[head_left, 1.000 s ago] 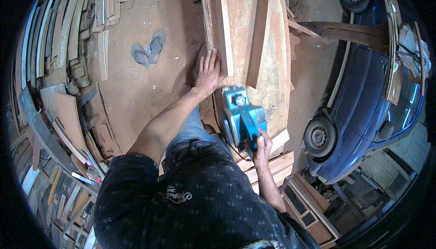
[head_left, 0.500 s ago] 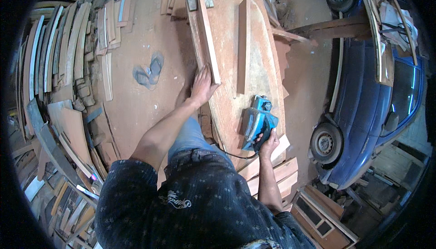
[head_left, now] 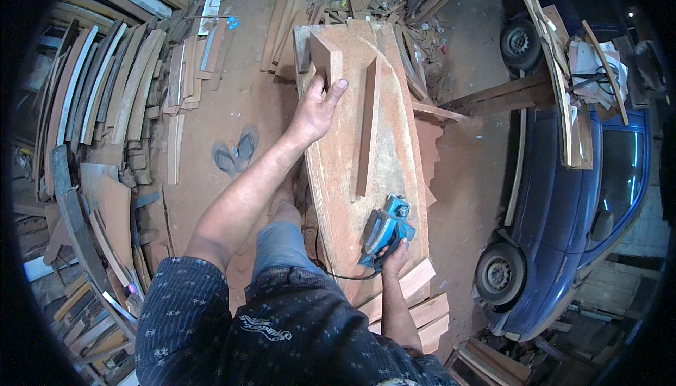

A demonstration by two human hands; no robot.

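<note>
the left hand is closed around the near end of a short wooden piece, its thumb angled out over the right side and its fingers curled round the left; the piece is over the far left part of a long wooden workbench, and whether its far end rests on the top cannot be told. the right hand is wrapped around the rear handle of a blue power planer, which sits at the near right part of the bench, its nose pointing away from the person; some of the fingers are hidden by the tool. a dark cord runs from the planer's back toward the person's left. between the two hands a long wooden strip lies lengthwise on the bench, touched by neither, its near end close to the planer but apart from it. pale boards fan out by the bench's near right corner. on the floor to the left lies a pair of sandals, with stacked planks beyond; a blue car stands well to the right.
</note>
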